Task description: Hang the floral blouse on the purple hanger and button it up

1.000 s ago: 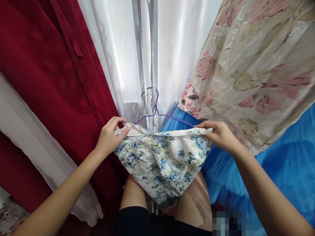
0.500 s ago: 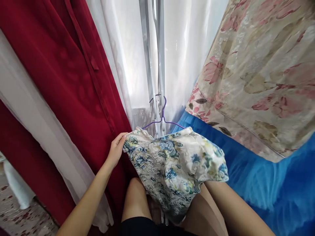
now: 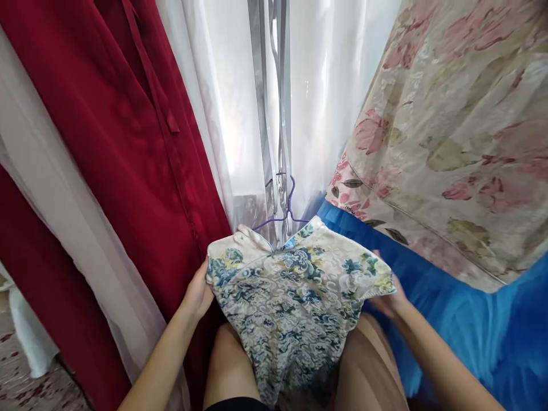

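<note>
A white blouse (image 3: pixel 285 297) with blue and yellow flowers hangs on a purple hanger (image 3: pixel 290 205) in front of me, its V-neck at the top and its lower part over my legs. At the left sleeve, my left hand (image 3: pixel 200 292) is closed on the cloth, with its fingertips partly hidden. My right hand (image 3: pixel 391 297) holds the right sleeve; some of its fingers are behind the fabric. Between the hands the cloth is spread wide. The hanger's hook stands beside a metal rack post (image 3: pixel 282 114).
Red cloth (image 3: pixel 141 171) and whitish fabric (image 3: pixel 68 188) hang at the left. White curtains (image 3: pixel 325 85) are behind the post. At the right hangs a beige floral cloth (image 3: pixel 449 142) over blue tulle (image 3: pixel 454 331). A patterned floor covering (image 3: pixel 34 382) shows at lower left.
My right hand has come out from under the blouse to its right sleeve. The blouse now lies flatter and wider. My left hand has moved slightly down at the left sleeve.
</note>
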Tool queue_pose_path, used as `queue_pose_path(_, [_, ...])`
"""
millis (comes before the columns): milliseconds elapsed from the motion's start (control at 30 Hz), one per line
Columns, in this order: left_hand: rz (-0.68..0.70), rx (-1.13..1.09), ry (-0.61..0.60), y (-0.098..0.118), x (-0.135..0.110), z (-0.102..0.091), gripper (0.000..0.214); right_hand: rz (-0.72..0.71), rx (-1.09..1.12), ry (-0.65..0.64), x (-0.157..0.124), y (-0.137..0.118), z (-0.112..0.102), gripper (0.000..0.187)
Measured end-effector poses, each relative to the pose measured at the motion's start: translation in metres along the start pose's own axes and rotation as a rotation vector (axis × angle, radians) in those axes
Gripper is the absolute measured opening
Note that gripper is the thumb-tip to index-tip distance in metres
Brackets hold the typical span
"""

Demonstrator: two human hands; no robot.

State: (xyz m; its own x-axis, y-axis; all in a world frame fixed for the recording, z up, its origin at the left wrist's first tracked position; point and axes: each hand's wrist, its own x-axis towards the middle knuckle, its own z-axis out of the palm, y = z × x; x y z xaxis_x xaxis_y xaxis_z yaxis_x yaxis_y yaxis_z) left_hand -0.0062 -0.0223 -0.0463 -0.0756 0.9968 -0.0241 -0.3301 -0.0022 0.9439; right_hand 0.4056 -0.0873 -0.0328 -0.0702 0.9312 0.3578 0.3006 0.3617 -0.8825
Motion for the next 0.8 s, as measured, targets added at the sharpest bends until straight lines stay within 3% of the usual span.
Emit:
queue_pose_path(67, [0.008,-0.049,0.044,0.002,-0.007,0.004,0.046,0.074,0.147,0.031,-0.009,-0.006,-0.011,0.068])
queue_pose_path(233, [0.233,-0.132,0.173,0.025,-0.025,0.02,0.045,0.203,0.331,0.024,-0.024,-0.053,-0.014,0.05])
queue_pose_path(300, [0.326,-0.131,0.203,0.047,-0.03,0.024,0.035,0.209,0.348,0.073,-0.021,-0.066,-0.012,0.05])
queue_pose_path(433, [0.497,-0.031,0.062,0.105,-0.033,0.044,0.031,0.213,0.4,0.212,-0.019,-0.069,-0.017,0.048])
queue_pose_path(533, [0.796,0.083,0.066,0.136,-0.035,0.065,0.028,0.25,0.483,0.312,-0.034,-0.061,-0.021,0.045])
queue_pose_path(633, [1.003,0.57,0.094,0.136,-0.043,0.078,0.034,0.298,0.553,0.44,-0.068,-0.051,-0.021,0.048])
queue_pose_path(733, [0.895,1.206,0.053,0.115,-0.059,0.082,0.059,0.335,0.544,0.569,-0.107,-0.039,-0.022,0.05])
queue_pose_path(800, [0.9,1.389,0.095,0.096,-0.069,0.087,0.078,0.347,0.487,0.612,-0.127,-0.032,-0.023,0.046])
